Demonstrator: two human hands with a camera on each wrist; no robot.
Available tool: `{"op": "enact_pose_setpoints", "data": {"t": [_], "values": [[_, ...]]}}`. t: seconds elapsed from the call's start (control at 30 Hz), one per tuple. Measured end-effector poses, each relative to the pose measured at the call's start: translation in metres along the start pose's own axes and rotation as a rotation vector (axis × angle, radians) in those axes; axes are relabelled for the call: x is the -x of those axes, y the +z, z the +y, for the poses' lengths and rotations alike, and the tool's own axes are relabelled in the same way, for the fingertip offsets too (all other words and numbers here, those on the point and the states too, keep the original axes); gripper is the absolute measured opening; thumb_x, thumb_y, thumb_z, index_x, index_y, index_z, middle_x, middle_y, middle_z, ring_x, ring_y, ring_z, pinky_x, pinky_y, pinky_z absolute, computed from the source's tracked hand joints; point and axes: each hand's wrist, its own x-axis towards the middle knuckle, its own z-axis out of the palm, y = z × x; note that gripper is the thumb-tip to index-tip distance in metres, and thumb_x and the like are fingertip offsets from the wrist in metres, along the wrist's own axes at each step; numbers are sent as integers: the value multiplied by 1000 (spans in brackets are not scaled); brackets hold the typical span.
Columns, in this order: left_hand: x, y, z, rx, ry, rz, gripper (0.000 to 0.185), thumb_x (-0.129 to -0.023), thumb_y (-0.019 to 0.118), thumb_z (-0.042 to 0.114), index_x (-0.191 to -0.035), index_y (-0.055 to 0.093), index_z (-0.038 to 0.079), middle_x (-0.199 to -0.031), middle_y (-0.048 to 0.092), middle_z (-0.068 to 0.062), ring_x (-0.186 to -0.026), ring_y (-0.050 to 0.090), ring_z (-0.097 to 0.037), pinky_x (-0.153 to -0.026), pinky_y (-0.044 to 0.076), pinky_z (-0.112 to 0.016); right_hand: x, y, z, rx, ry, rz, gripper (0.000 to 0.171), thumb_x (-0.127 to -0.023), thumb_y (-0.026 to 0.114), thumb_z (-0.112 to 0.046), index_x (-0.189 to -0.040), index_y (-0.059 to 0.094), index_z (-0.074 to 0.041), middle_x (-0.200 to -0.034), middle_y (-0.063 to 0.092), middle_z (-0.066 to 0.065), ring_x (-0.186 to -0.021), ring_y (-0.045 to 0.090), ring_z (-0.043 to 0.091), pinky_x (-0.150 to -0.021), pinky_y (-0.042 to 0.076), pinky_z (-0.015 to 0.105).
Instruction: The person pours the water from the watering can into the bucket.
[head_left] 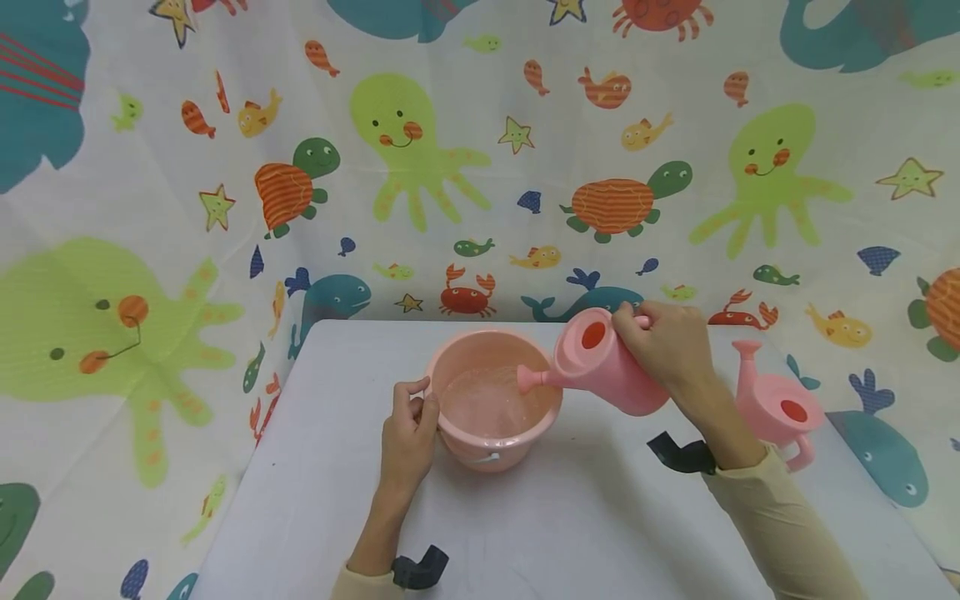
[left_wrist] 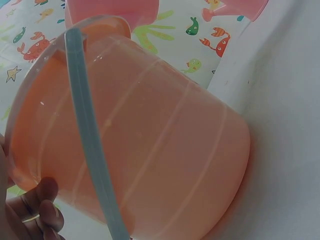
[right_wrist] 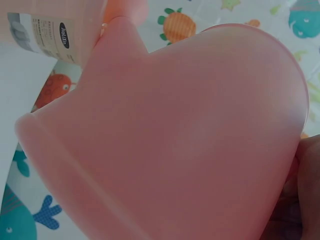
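A peach-coloured bucket [head_left: 493, 457] stands on the white table with clear, rippled liquid [head_left: 487, 404] inside. My left hand [head_left: 408, 433] grips its left rim, fingertips over the edge and thumb outside. The bucket's pale handle [left_wrist: 92, 135] hangs down across the wall in the left wrist view. My right hand [head_left: 671, 346] holds a pink watering can [head_left: 618, 375] by its handle. The can is tilted toward the left, its spout head over the bucket's right side. In the right wrist view the can's body [right_wrist: 180, 130] hides much of the scene, with part of my hand at the right edge.
A second pink watering can [head_left: 780, 408] stands upright at the right of the table [head_left: 322, 467], beyond my right forearm. A cloth [head_left: 465, 167] printed with sea animals hangs behind the table and at its sides. A label [right_wrist: 47, 37] shows on the bucket.
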Motion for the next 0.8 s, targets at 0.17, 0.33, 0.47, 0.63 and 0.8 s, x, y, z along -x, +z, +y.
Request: {"op": "enact_pose_setpoints", "data": {"t": [0.17,0.33,0.47,0.63,0.8], "values": [[0,0,-1,-7,-2,1,27,-104,48,24,-127,53,12,-66,61,-4,-49,40,-3,-44,32,-20,-1,0,-1,4,-7,-6,40,-86,58,-24,-51,47,-9,-50,52,8,-47,49,19,-53,44,29],[0,0,-1,-11,-6,-2,28,-104,48,24,-128,53,11,-65,59,-8,-48,39,-3,-44,31,-20,-1,0,-2,1,-4,-13,40,-87,57,-24,-51,47,-9,-50,52,8,-47,49,20,-53,43,28],[-1,0,-1,-12,-5,-5,28,-104,48,24,-128,53,11,-65,59,-9,-48,38,-3,-44,31,-20,-1,0,-4,3,4,-20,39,-87,58,-25,-52,50,-8,-53,55,9,-49,52,22,-54,44,28],[-1,0,-2,-6,4,-6,28,-104,48,23,-128,53,11,-64,58,-8,-47,38,-2,-44,30,-20,-1,0,-5,21,-15,-21,40,-88,58,-25,-52,51,-8,-53,55,9,-49,50,22,-53,43,28],[-2,0,-2,-9,0,-3,28,-103,48,24,-128,53,11,-65,58,-8,-48,38,-2,-44,31,-20,-2,0,-6,34,-20,-24,41,-88,57,-25,-52,50,-8,-52,54,8,-49,49,21,-53,44,29]]}}
